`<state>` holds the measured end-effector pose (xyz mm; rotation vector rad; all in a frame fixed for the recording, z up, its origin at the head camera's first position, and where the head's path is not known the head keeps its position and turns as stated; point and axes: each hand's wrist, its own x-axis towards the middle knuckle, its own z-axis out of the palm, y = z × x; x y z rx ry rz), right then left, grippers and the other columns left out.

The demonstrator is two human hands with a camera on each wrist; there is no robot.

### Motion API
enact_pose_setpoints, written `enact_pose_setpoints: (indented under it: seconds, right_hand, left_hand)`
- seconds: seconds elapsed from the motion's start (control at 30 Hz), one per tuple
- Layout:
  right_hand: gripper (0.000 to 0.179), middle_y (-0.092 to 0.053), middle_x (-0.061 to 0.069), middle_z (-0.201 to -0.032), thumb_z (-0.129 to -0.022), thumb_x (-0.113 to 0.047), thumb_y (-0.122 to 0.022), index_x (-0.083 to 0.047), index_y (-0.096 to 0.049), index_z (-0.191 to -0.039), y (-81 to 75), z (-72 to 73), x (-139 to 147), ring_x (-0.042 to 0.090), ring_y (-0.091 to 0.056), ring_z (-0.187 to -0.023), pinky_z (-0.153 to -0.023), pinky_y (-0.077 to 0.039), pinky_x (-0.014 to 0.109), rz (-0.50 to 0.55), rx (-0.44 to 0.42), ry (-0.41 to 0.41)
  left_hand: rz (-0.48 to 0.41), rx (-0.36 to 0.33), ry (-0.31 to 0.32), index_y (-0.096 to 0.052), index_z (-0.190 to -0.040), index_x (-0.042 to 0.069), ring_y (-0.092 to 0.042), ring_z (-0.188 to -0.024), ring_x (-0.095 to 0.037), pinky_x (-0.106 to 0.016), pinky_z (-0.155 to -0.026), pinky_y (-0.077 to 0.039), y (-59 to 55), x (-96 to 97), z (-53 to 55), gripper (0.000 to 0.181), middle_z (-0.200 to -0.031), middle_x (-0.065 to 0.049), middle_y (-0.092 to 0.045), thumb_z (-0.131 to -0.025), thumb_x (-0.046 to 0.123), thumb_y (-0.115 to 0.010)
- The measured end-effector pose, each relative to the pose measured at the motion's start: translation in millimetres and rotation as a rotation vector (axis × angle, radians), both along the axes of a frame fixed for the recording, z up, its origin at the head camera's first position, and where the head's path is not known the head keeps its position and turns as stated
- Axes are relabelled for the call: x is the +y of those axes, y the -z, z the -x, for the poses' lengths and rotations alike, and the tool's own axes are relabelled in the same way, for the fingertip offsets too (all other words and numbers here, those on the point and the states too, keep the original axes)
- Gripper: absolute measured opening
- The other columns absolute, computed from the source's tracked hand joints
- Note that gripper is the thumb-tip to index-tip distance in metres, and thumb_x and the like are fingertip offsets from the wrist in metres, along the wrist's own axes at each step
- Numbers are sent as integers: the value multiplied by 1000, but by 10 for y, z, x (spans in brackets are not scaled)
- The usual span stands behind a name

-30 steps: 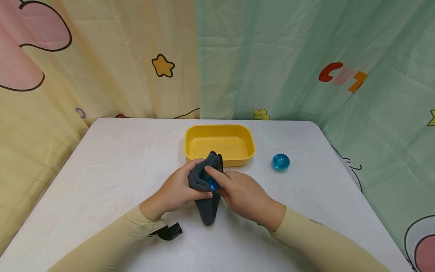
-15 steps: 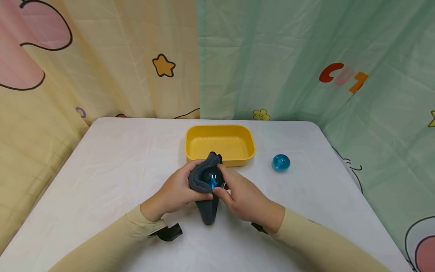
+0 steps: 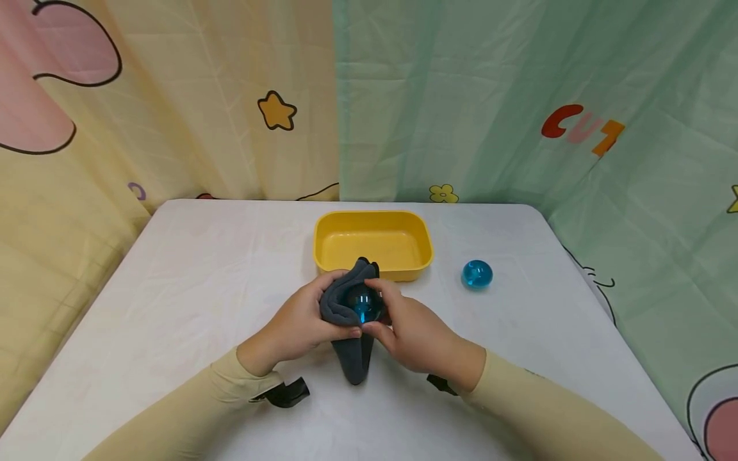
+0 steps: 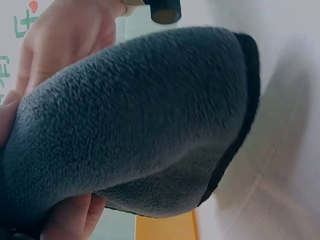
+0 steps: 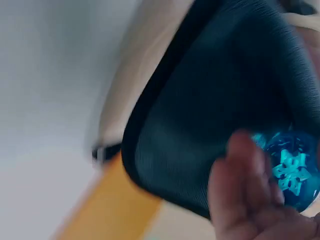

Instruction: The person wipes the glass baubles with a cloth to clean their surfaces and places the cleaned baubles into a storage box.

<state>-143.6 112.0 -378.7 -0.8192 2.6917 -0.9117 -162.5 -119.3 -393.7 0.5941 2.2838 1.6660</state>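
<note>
My left hand [image 3: 300, 320] grips a dark grey fleecy cloth [image 3: 354, 362], bunched round the left side of a clear blue ball [image 3: 366, 305]. From the other side my right hand [image 3: 423, 333] holds the ball between thumb and fingers. A light snowflake shape shows in the ball [image 5: 295, 172] in the right wrist view, beside the fingers [image 5: 242, 175]. One end of the cloth hangs down below the hands. In the left wrist view the cloth [image 4: 130, 115] hides the ball.
Just beyond the hands stands a yellow rectangular tub [image 3: 375, 246]. A second clear blue ball [image 3: 476, 274] lies to its right on the white-covered table [image 3: 219, 256]. Printed curtains [image 3: 403, 115] hang behind and beside the table.
The right thumb and fingers have shifted from across the ball to its right side, so more of the ball shows. The left hand and cloth have hardly moved.
</note>
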Motion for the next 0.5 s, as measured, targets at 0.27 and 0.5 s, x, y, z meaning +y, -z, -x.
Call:
enact_pose_setpoints:
  seconds: [0.27,0.5]
  right_hand:
    - [60,-73,12,-129,-111,-34,-55,-2,-36,-158,16,0,-13,20,-72,-107,-96,-63,38,122,-170,95]
    - [77,-56,12,-155,-106,-27,-65,-11,-20,-165,-1,-40,-30,24,-66,-126,-111,-55,43,-99,30,12]
  left_hand:
    - [13,17,5,-47,-153,12,-66,-123,-26,-40,-104,-60,15,3,-1,85,-148,-12,-61,-82,19,-93]
    - [7,3,6,-46,-154,12,-66,-124,-27,-44,-107,-58,29,-23,17,85,-148,-12,-61,-83,19,-92]
